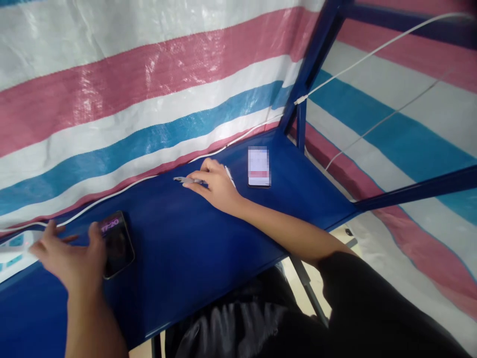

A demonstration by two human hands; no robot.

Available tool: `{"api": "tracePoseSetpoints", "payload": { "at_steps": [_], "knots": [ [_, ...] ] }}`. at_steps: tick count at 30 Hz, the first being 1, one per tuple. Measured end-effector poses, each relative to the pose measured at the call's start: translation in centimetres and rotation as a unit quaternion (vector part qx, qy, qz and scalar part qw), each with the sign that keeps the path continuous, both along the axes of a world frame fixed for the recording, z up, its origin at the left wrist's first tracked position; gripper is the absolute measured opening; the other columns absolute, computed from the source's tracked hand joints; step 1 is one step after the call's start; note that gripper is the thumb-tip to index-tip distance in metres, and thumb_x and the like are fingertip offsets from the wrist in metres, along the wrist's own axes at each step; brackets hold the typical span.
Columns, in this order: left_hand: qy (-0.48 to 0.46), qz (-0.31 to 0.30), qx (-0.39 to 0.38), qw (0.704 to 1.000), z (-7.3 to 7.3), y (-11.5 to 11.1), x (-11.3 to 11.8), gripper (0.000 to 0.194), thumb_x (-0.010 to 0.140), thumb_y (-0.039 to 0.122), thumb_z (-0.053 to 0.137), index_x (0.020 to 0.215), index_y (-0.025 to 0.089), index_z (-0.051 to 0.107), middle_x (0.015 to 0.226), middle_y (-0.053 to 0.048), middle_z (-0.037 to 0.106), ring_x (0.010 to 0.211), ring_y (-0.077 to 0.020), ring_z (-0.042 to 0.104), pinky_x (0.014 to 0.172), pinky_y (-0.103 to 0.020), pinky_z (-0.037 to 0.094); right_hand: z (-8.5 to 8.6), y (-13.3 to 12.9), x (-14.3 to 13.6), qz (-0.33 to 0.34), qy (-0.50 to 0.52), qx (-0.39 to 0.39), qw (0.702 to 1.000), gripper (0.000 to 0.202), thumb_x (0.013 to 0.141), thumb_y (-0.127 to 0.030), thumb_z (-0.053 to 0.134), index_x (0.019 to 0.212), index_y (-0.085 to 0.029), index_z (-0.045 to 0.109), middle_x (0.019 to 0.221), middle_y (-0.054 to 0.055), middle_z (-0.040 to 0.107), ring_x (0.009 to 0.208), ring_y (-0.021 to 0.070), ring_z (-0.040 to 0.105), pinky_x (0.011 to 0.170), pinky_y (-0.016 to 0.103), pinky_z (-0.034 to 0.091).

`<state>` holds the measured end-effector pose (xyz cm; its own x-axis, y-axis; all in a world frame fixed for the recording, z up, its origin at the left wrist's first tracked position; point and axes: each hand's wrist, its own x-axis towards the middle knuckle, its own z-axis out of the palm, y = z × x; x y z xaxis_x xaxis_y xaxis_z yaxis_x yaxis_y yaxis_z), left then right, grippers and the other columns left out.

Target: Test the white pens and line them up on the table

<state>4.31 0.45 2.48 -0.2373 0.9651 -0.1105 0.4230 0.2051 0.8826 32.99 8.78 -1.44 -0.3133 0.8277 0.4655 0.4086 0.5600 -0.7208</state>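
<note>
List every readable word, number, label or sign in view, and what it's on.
"17:20": pink digits on the dark phone, by the left hand.
Lit phone: screen pixelated, unreadable.
White strip at the left edge: too blurred to read any marking.
Silver thing in the right hand: too small to make out any marking.

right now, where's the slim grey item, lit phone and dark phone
Slim grey item [182,179]: head view, its uncovered end
Lit phone [258,166]: head view, its screen
Dark phone [119,246]: head view, its screen

It's a makeshift booth — striped tarp walls [160,72], blue desk [194,253].
</note>
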Motion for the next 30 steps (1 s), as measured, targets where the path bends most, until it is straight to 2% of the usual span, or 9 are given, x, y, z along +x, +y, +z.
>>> {"api": "tracePoseSetpoints", "payload": {
  "at_steps": [3, 6, 8, 10, 15, 21, 25, 28, 30],
  "knots": [
    [-0.024, -0.047, 0.012, 0.999, -0.2, 0.9, 3.5, 0.049, 0.09, 0.046, 0.077, 0.134, 0.027, 0.067, 0.102, -0.007, 0.081, 0.094, -0.0325, 0.079, 0.078, -0.037, 0.063, -0.3, 0.1, -0.3, 0.049, 0.148, -0.147, 0.977, 0.036, 0.107, -0.054, 0.066, 0.099, -0.02, 0.073, 0.084, 0.0, 0.061, 0.079, 0.0176, 0.059, 0.077, 0.032, 0.046],
    [-0.025, -0.09, 0.042, 0.995, -1.5, 1.2, 6.9, 0.041, 0.091, 0.043, 0.078, 0.128, 0.029, 0.071, 0.105, -0.007, 0.08, 0.098, -0.0319, 0.078, 0.079, -0.035, 0.061, -0.4, 0.0, -0.9, 0.115, 0.264, -0.263, 0.921, 0.048, 0.099, -0.067, 0.069, 0.095, -0.019, 0.071, 0.079, 0.0, 0.066, 0.075, 0.0161, 0.064, 0.075, 0.03, 0.052],
    [0.003, -0.091, 0.091, 0.992, -2.5, 1.3, 8.5, 0.034, 0.089, 0.04, 0.083, 0.121, 0.029, 0.075, 0.103, -0.006, 0.079, 0.097, -0.0307, 0.076, 0.079, -0.033, 0.058, -0.2, -0.1, -1.0, 0.152, 0.289, -0.31, 0.893, 0.054, 0.096, -0.072, 0.069, 0.091, -0.019, 0.073, 0.079, 0.001, 0.069, 0.075, 0.016, 0.067, 0.074, 0.03, 0.055],
    [0.045, -0.091, 0.131, 0.986, -3.2, 1.5, 9.3, 0.028, 0.089, 0.037, 0.085, 0.115, 0.03, 0.077, 0.099, -0.005, 0.077, 0.094, -0.0292, 0.074, 0.081, -0.032, 0.056, 0.2, -0.2, -0.6, 0.15, 0.276, -0.32, 0.894, 0.056, 0.096, -0.073, 0.069, 0.084, -0.019, 0.073, 0.075, 0.002, 0.069, 0.072, 0.0153, 0.066, 0.069, 0.028, 0.052],
    [0.104, -0.103, 0.166, 0.975, -4.5, 2.0, 8.3, 0.031, 0.085, 0.038, 0.089, 0.115, 0.031, 0.082, 0.093, -0.005, 0.076, 0.087, -0.0278, 0.071, 0.085, -0.032, 0.055, 0.5, -0.1, 0.8, 0.035, 0.18, -0.287, 0.94, 0.065, 0.098, -0.063, 0.071, 0.055, -0.023, 0.043, 0.055, -0.006, 0.041, 0.056, 0.0104, 0.042, 0.055, 0.028, 0.03],
    [0.223, -0.17, 0.264, 0.923, -6.2, 2.3, 6.7, 0.033, 0.097, 0.047, 0.08, 0.122, 0.026, 0.082, 0.083, -0.004, 0.073, 0.067, -0.0186, 0.064, 0.071, -0.028, 0.051, -0.5, 0.7, 0.9, 0.006, 0.178, -0.389, 0.904, 0.061, 0.107, -0.048, 0.063, 0.057, -0.025, 0.036, 0.049, -0.008, 0.031, 0.047, 0.0093, 0.031, 0.048, 0.027, 0.024],
    [0.27, -0.186, 0.329, 0.885, -6.8, 2.6, 6.7, 0.035, 0.111, 0.045, 0.062, 0.126, 0.019, 0.08, 0.082, -0.004, 0.074, 0.065, -0.014, 0.063, 0.069, -0.025, 0.05, -0.9, 0.9, 0.7, 0.049, 0.203, -0.438, 0.874, 0.064, 0.11, -0.044, 0.058, 0.054, -0.025, 0.034, 0.045, -0.009, 0.027, 0.042, 0.0073, 0.025, 0.044, 0.026, 0.018],
    [0.238, -0.186, 0.316, 0.899, -6.6, 2.4, 6.9, 0.037, 0.113, 0.045, 0.056, 0.12, 0.017, 0.08, 0.079, -0.003, 0.073, 0.064, -0.0126, 0.063, 0.066, -0.024, 0.049, -0.7, 0.8, 0.5, 0.098, 0.223, -0.444, 0.862, 0.066, 0.114, -0.035, 0.051, 0.052, -0.025, 0.032, 0.043, -0.008, 0.027, 0.041, 0.0071, 0.026, 0.044, 0.026, 0.018],
    [0.188, -0.187, 0.288, 0.92, -6.4, 2.3, 7.0, 0.037, 0.113, 0.045, 0.057, 0.114, 0.017, 0.08, 0.076, -0.002, 0.071, 0.061, -0.0119, 0.062, 0.063, -0.023, 0.048, -0.3, 0.8, 0.6, 0.106, 0.211, -0.418, 0.877, 0.067, 0.115, -0.03, 0.05, 0.051, -0.025, 0.032, 0.043, -0.008, 0.029, 0.041, 0.0069, 0.029, 0.046, 0.025, 0.022]
  ]
}}
